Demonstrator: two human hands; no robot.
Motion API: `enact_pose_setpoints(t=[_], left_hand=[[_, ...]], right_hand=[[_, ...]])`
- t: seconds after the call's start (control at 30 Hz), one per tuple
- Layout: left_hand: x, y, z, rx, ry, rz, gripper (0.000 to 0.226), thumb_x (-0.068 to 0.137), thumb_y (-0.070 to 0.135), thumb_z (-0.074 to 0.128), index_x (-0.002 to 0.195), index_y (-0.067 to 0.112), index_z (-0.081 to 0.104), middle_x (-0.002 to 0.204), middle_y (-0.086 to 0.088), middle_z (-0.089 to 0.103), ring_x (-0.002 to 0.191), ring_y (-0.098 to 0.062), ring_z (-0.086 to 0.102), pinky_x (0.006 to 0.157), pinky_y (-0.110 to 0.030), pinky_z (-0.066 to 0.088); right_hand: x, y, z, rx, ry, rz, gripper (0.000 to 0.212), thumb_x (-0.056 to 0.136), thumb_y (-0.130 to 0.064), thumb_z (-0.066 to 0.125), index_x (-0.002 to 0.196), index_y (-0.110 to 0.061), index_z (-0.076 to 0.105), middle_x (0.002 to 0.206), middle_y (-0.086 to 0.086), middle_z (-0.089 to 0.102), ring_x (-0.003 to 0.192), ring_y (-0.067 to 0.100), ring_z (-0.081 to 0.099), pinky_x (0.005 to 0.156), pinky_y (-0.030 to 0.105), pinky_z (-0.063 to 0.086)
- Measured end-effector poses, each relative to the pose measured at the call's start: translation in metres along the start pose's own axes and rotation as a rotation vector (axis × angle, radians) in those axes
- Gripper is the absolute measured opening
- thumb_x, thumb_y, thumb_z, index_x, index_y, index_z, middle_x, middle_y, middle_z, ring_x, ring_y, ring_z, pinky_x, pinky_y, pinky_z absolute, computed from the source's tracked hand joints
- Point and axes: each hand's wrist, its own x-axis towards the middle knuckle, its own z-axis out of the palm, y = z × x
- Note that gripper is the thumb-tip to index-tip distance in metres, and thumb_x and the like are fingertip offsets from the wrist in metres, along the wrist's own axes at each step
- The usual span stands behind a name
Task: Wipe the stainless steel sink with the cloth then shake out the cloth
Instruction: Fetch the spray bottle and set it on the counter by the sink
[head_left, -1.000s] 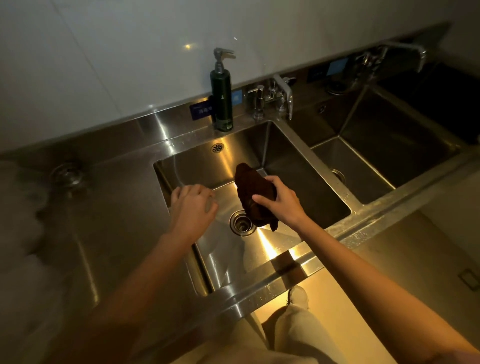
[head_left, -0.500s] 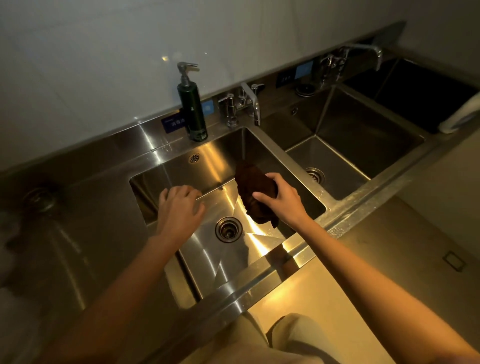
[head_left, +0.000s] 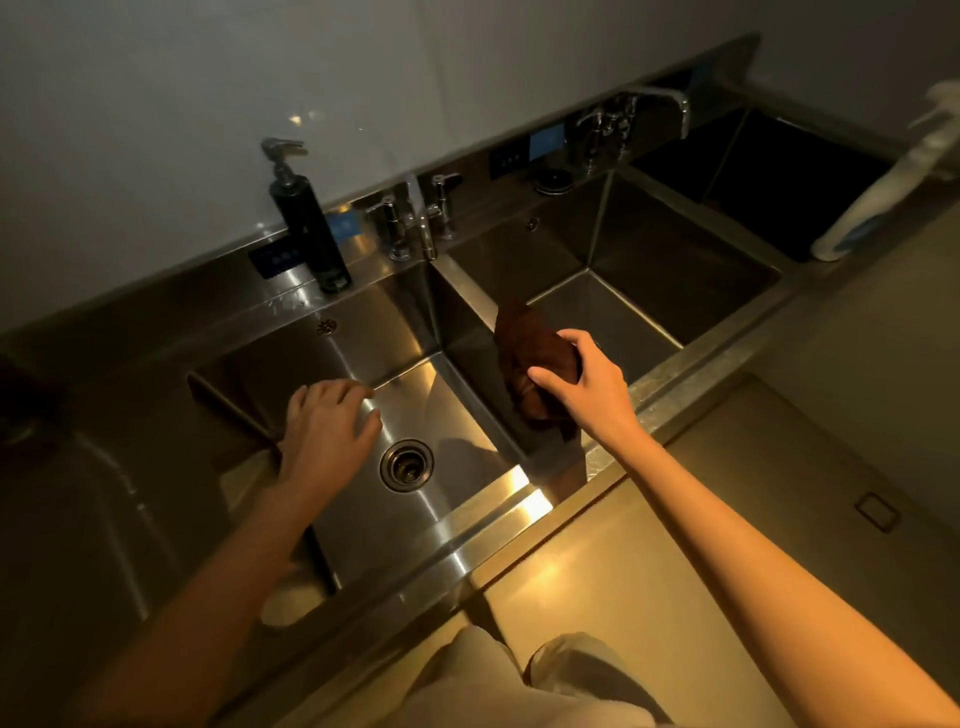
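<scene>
Dark brown soft cloth (head_left: 535, 358), bunched in the right hand (head_left: 587, 384) over the stainless steel sink (head_left: 467, 514), right of frame centre.
Fingers grasp it; probably light and limp, best held at one edge for shaking. Left hand (head_left: 327, 431) loosely curled, holding nothing.

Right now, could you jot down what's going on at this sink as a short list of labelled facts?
setting: stainless steel sink with several basins along a wall
right hand: grips a dark brown cloth, bunched, over the divider between two basins
left hand: holds nothing, fingers loosely bent, over the near basin
drain: uncovered, beside the left hand
soap dispenser: upright on the back ledge
faucet: no water seen
</scene>
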Motion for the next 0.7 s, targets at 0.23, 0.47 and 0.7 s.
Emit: enact_pose_setpoints(t=[0.23,0.47,0.7], left_hand=[[0.005,0.075,0.02,-0.028,0.01,0.076,0.025,0.09,0.026,0.06,0.109,0.01,0.066,0.11,-0.009,0.065,0.107,-0.03,0.058,0.1,-0.05,0.038],[0.018,0.159,0.037,-0.091,-0.012,0.18,0.028,0.093,0.028,0.057,0.117,0.016,0.064,0.118,-0.003,0.063,0.116,-0.022,0.054,0.105,-0.043,0.034],[0.041,0.237,0.042,-0.139,0.002,0.319,0.027,0.093,0.026,0.058,0.117,0.015,0.063,0.119,-0.004,0.063,0.115,-0.021,0.055,0.104,-0.042,0.036]], right_hand=[[-0.004,0.045,-0.071,0.038,0.046,0.035,0.051,0.083,-0.045,0.069,0.125,-0.026,0.047,0.113,-0.009,0.054,0.105,0.012,0.053,0.088,0.029,0.048],[-0.016,0.092,-0.131,0.05,0.089,0.077,0.05,0.082,-0.048,0.069,0.123,-0.028,0.049,0.114,-0.009,0.056,0.108,0.013,0.055,0.092,0.033,0.05],[-0.027,0.121,-0.174,0.05,0.196,0.126,0.047,0.081,-0.048,0.069,0.121,-0.031,0.049,0.112,-0.011,0.057,0.106,0.013,0.056,0.094,0.037,0.049]])
